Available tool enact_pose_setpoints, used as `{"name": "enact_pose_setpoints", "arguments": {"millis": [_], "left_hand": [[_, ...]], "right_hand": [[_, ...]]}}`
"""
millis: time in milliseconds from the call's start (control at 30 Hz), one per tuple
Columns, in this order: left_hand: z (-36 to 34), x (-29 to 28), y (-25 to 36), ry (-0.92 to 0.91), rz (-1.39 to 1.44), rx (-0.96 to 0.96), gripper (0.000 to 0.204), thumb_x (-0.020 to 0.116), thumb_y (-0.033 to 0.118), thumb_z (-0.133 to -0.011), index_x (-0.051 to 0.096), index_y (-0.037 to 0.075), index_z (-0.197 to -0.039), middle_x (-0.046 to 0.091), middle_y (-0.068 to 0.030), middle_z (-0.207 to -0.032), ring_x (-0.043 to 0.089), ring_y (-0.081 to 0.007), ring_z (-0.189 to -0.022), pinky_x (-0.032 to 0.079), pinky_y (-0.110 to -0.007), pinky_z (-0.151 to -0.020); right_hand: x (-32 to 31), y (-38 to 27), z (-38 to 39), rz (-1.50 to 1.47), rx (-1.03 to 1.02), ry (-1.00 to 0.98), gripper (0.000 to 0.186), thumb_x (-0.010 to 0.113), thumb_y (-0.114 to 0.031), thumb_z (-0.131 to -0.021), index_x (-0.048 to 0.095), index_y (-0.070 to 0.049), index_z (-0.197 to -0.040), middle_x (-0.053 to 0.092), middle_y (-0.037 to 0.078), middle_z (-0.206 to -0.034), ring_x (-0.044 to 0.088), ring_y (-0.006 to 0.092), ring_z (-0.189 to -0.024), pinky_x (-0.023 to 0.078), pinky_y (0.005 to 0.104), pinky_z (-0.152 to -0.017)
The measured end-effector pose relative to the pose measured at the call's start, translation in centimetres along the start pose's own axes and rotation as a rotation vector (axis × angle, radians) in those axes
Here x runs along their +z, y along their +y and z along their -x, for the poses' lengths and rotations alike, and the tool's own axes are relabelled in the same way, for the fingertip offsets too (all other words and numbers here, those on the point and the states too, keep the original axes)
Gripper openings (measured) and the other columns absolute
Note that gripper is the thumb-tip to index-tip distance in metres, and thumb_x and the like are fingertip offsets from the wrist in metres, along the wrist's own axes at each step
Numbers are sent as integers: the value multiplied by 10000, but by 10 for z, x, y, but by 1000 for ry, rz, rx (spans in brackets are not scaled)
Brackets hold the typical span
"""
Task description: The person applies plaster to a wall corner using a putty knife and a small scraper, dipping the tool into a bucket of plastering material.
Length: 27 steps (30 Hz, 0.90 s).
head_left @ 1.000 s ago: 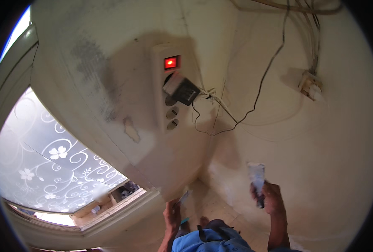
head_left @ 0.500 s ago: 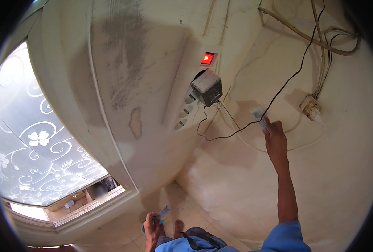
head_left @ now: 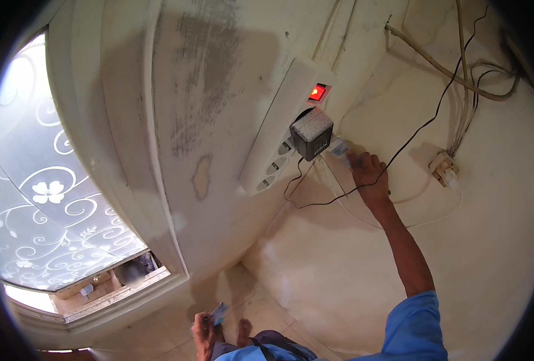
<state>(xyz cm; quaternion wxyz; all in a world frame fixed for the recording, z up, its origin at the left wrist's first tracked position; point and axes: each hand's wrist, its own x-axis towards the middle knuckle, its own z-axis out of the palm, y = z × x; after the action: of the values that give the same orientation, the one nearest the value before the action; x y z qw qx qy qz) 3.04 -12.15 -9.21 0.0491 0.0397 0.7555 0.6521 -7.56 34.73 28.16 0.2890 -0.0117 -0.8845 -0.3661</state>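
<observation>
My right hand (head_left: 369, 174) grips a putty knife (head_left: 340, 149), its pale blade at the wall corner just right of a dusty black power adapter (head_left: 311, 133). The adapter is plugged into a white wall-mounted power strip (head_left: 271, 123) with a lit red switch (head_left: 317, 92). A thin black cable (head_left: 417, 129) crosses by my hand. Low at the bottom, my left hand (head_left: 204, 334) holds a second flat, light-coloured blade (head_left: 219, 311); a bit of something teal behind it is too small to name.
A frosted floral-patterned window (head_left: 62, 180) fills the left side, with a narrow opening below it. A white socket with plug (head_left: 444, 168) and hanging cables (head_left: 484, 90) are on the right wall. My bare foot (head_left: 243, 331) stands on the tiled floor (head_left: 291, 340); the left wall has a grey scuffed patch (head_left: 192, 90).
My right hand has risen with the putty knife, then moved up and left behind the black cable to beside the adapter. My left hand has shifted down and left. The view has turned.
</observation>
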Motion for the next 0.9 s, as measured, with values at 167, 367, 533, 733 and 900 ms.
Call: {"name": "enact_pose_setpoints", "arguments": {"millis": [167,367,533,733,900], "left_hand": [[2,-2,2,-39,59,-38,117,591,-57,-892,545,-19,-993,628,-84,-873,586,-123,-822,480,-250,-743],[6,-4,-10,-40,75,-58,105,578,-59,-899,538,-21,-988,591,-63,-834,548,-112,-788,460,-240,-715],[2,-3,0,-52,45,-63,95,573,-54,-901,535,-21,-982,587,-63,-836,534,-111,-789,453,-242,-712],[-4,0,-11,7,40,-30,120,636,-19,-867,564,-8,-961,637,-130,-810,622,-184,-741,494,-287,-707],[-4,-1,-18,56,72,-26,112,632,-11,-873,564,0,-961,643,-138,-818,625,-191,-741,500,-289,-717]], "right_hand": [[13,-1,0,52,-38,17,478,625,-88,-789,622,-121,-1266,482,66,-923,512,212,-820,404,366,-678],[22,-5,4,62,-65,35,487,609,-107,-785,622,-128,-1272,484,63,-929,506,214,-848,360,366,-694],[27,-3,5,82,-91,68,495,610,-104,-785,617,-141,-1279,492,77,-976,497,229,-865,372,370,-727],[28,-15,-2,254,-85,-43,476,609,-90,-807,607,-111,-1283,500,93,-1013,501,240,-869,411,390,-722],[17,-15,1,174,-31,-160,467,616,-73,-803,607,-83,-1270,504,111,-1009,517,227,-850,433,355,-624]]}}
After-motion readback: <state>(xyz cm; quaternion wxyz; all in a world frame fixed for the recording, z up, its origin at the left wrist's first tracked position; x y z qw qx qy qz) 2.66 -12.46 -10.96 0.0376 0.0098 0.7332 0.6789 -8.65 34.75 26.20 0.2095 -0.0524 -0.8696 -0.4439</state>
